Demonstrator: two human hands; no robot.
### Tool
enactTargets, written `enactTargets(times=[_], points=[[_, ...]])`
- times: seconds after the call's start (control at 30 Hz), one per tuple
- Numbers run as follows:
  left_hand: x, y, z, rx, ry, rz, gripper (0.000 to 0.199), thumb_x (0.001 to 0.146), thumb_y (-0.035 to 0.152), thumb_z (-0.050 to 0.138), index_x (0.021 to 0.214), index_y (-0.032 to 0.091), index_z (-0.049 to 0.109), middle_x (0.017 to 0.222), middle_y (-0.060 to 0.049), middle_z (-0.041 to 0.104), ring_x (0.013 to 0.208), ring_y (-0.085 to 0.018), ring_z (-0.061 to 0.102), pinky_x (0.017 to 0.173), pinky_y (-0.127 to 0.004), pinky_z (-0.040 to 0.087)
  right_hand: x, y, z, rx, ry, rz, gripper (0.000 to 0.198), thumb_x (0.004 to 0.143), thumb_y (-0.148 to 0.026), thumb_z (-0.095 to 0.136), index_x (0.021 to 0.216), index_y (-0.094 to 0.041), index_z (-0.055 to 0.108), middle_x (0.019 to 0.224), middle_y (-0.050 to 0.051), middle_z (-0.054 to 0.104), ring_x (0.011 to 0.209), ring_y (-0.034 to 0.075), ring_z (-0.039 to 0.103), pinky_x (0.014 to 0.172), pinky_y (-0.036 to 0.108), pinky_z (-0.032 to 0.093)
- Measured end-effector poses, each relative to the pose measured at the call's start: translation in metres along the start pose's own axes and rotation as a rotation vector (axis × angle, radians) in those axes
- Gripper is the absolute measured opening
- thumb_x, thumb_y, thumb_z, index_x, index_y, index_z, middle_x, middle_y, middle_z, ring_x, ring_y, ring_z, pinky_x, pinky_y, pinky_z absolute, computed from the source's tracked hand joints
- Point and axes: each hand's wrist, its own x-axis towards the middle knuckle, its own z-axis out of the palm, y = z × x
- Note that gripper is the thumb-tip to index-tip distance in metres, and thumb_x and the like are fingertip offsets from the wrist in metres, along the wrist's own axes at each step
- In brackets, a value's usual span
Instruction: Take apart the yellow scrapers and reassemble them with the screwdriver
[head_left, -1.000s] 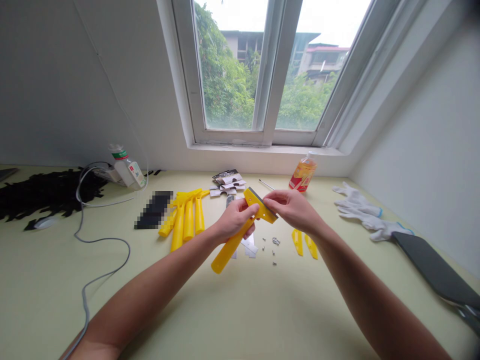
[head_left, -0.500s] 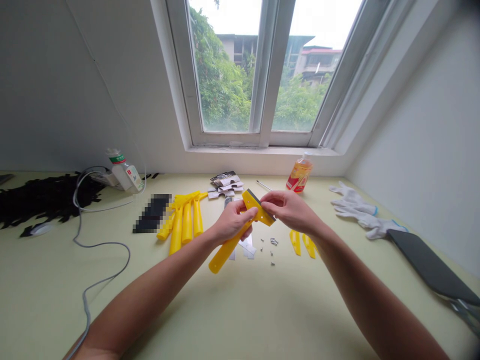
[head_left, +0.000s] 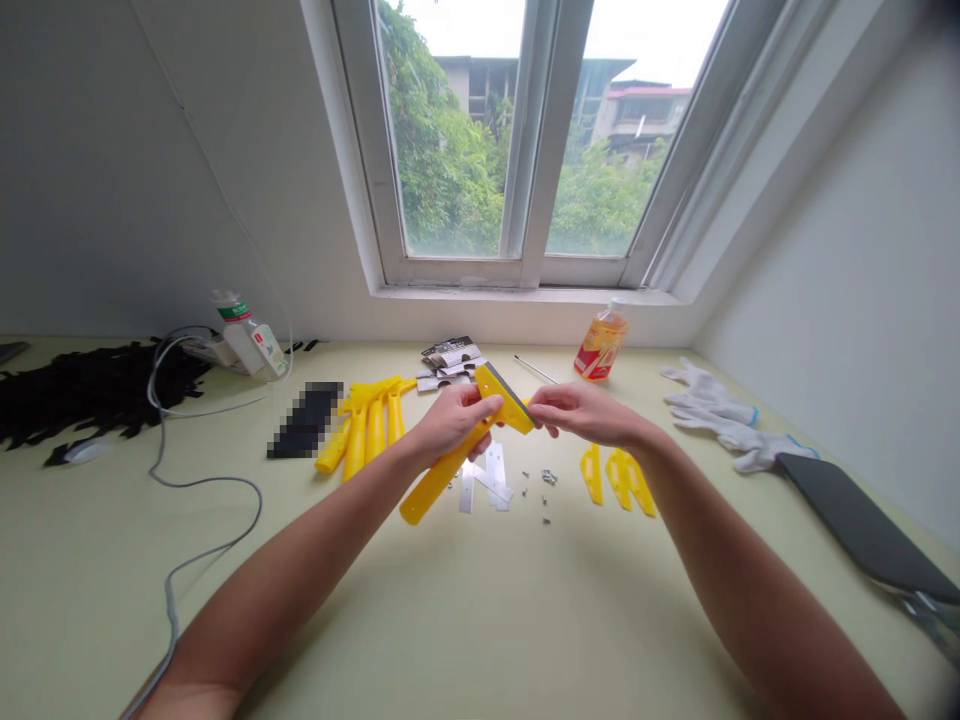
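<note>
My left hand [head_left: 461,420] is closed round the neck of a yellow plastic scraper [head_left: 442,478]. Its handle points down toward me, and its wide head carries a dark strip [head_left: 504,381] along the far edge. At the right end of that strip, the bent fingers of my right hand [head_left: 574,410] pinch the head's corner; the fingertips are partly hidden. Below the scraper lie flat metal blades [head_left: 495,475] and several small screws [head_left: 548,477]. Thin yellow plastic pieces [head_left: 592,475] rest to the right, under my right forearm.
More yellow scraper handles [head_left: 375,425] lie left, beside a pixelated black rectangle [head_left: 304,420]. Printed cards [head_left: 450,360], a screwdriver [head_left: 534,368] and an orange bottle [head_left: 600,342] are at the back. White gloves [head_left: 709,405] lie right; a grey cable [head_left: 217,480] crosses the left side.
The scraper has shifted slightly left and tilted, showing more of the dark strip. My right fingers have slid from the strip's middle to its right end.
</note>
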Motion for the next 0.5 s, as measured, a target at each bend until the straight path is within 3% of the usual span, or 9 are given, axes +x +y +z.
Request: enactTargets(times=[0.07,0.2,0.5], points=[[0.001,0.002,-0.003,-0.003,-0.003,-0.011,0.027,0.086,0.041,0.063,0.084,0.014,0.055,0.071,-0.001,0.059,0.038,-0.007,0.051,0.033,-0.019,0.037,0.002,0.011,-0.004,0.040,-0.126,0.007,0.047,0.089,-0.060,0.049,0.087,-0.017,0.067,0.083,0.005,0.069,0.070,0.014,0.060,0.059,0.025,0.042],[0.003,0.008,-0.010,-0.033,0.032,-0.011,0.027,0.085,0.040,0.064,0.087,0.014,0.055,0.073,-0.001,0.060,0.039,-0.007,0.052,0.034,-0.019,0.039,0.010,0.032,-0.004,0.171,-0.181,0.079,0.062,0.091,-0.066,0.037,0.099,-0.014,0.069,0.086,0.009,0.070,0.070,0.015,0.062,0.058,0.026,0.042],[0.004,0.015,-0.020,-0.042,0.095,-0.025,0.026,0.084,0.036,0.065,0.092,0.013,0.054,0.079,-0.003,0.061,0.039,-0.006,0.051,0.034,-0.020,0.037,0.018,0.052,0.005,0.160,-0.240,0.087,0.028,0.072,-0.045,0.073,0.077,-0.018,0.072,0.074,0.002,0.067,0.066,0.014,0.059,0.061,0.026,0.046]])
